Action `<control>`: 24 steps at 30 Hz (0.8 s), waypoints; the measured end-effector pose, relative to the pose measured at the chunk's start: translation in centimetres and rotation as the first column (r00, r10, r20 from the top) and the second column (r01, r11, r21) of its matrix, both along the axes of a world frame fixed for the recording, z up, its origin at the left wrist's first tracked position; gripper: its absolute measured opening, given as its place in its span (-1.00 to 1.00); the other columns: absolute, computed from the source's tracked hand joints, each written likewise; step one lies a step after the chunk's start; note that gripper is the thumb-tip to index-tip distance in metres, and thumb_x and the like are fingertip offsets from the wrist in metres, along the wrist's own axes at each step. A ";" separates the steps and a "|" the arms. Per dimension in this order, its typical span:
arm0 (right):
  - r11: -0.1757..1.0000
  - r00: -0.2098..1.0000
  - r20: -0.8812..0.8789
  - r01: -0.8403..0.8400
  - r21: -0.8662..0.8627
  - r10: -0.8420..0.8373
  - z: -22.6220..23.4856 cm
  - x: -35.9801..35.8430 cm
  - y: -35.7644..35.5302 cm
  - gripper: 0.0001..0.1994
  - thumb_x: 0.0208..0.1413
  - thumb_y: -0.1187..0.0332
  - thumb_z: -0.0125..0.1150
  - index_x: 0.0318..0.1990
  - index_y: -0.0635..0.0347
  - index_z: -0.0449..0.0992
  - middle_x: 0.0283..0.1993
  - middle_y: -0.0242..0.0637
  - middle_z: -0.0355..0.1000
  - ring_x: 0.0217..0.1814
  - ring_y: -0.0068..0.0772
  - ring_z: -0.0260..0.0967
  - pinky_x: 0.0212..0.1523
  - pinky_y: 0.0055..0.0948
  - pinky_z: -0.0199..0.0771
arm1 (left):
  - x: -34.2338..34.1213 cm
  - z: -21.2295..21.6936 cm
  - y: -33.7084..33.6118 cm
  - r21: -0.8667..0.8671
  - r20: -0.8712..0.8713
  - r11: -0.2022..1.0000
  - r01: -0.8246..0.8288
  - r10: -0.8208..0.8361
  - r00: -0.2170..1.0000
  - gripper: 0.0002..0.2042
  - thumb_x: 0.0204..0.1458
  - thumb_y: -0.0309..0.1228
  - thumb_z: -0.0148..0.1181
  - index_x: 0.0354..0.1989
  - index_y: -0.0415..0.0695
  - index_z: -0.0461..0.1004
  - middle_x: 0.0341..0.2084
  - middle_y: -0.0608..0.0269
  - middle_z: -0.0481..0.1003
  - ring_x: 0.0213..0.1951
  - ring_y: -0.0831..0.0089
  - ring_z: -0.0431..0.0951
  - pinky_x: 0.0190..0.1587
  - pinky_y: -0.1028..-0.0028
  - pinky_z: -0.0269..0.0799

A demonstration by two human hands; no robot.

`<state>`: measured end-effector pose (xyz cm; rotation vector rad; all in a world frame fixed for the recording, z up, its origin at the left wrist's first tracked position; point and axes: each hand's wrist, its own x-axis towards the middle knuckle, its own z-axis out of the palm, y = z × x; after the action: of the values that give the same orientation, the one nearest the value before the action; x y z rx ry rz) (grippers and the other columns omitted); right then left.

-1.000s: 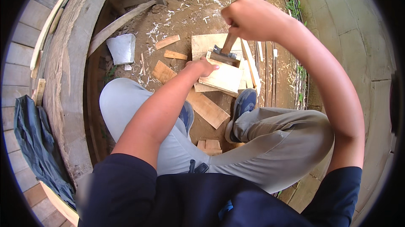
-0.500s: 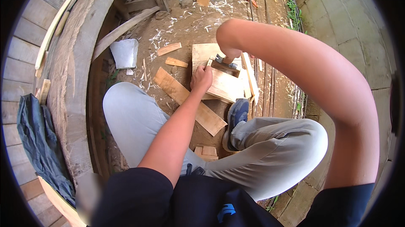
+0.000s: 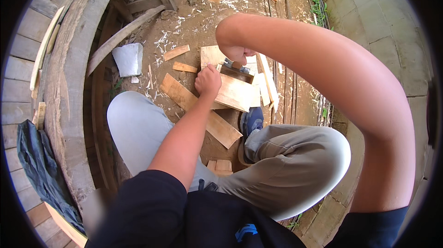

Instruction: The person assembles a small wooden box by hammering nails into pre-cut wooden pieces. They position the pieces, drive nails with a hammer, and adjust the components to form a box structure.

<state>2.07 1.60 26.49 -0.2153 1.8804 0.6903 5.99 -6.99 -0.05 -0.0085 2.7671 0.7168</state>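
My right hand (image 3: 236, 53) is closed round the handle of a hammer, and my bent arm hides part of it. The hammer's metal head (image 3: 243, 69) is over a pale wooden box-like piece (image 3: 234, 92), beside a dark gap in its top. My left hand (image 3: 208, 81) is closed at the left side of that piece. A small light strip of wood (image 3: 218, 67) shows at its fingertips, mostly covered by the hand. Under and beside the box-like piece are a flat board (image 3: 210, 55) and a long plank (image 3: 221, 129) lying aslant on the ground.
Offcuts (image 3: 176, 53) and wood shavings litter the dirt. A whitish stone block (image 3: 128, 60) lies left, near a large timber beam (image 3: 69, 96) with black plastic sheet (image 3: 44, 165). Narrow wood strips (image 3: 267, 79) lie right of the work. A block wall (image 3: 383, 22) rises at right.
The view has shifted slightly, so the scene sits further left. My left hand has turned, its knuckles now up, covering more of the small strip. The hammer stays close to the wood.
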 end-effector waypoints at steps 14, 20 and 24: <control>0.972 0.981 -0.181 -0.108 -0.209 0.070 1.5 2.7 1.5 -0.76 0.15 0.21 0.43 -0.11 0.11 0.69 -0.20 -0.34 0.64 -0.21 -0.34 0.59 -0.15 -0.25 0.59 | 0.0 0.0 0.8 -0.063 -0.062 0.998 0.013 -0.016 0.998 -0.48 0.27 -0.11 -0.16 -0.38 -0.23 0.69 -0.31 -0.23 0.64 -0.19 -0.20 0.66 -0.04 -0.04 0.55; 0.972 0.981 -0.110 0.135 -0.193 -0.158 -0.7 1.8 1.8 -0.78 0.17 0.25 0.40 -0.12 0.16 0.68 -0.36 -0.28 0.59 -0.41 -0.32 0.52 -0.37 -0.26 0.54 | -0.2 -0.4 0.8 -0.062 -0.077 0.997 0.037 -0.042 0.996 -0.48 0.28 -0.12 -0.16 -0.39 -0.24 0.69 -0.32 -0.25 0.64 -0.20 -0.19 0.66 -0.05 -0.03 0.55; 0.965 0.969 -0.069 0.230 -0.123 -0.239 -1.9 1.0 1.4 -0.82 0.17 0.31 0.38 -0.21 0.24 0.64 -0.49 -0.23 0.51 -0.54 -0.34 0.41 -0.50 -0.27 0.43 | 0.0 -0.3 0.7 -0.042 -0.086 0.999 0.017 -0.021 0.996 -0.47 0.27 -0.11 -0.15 -0.40 -0.26 0.69 -0.33 -0.25 0.64 -0.21 -0.19 0.66 -0.06 -0.02 0.56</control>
<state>3.09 2.98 24.59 -0.0349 1.9875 0.4365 5.95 -6.31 -0.37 0.0410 2.8594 0.6708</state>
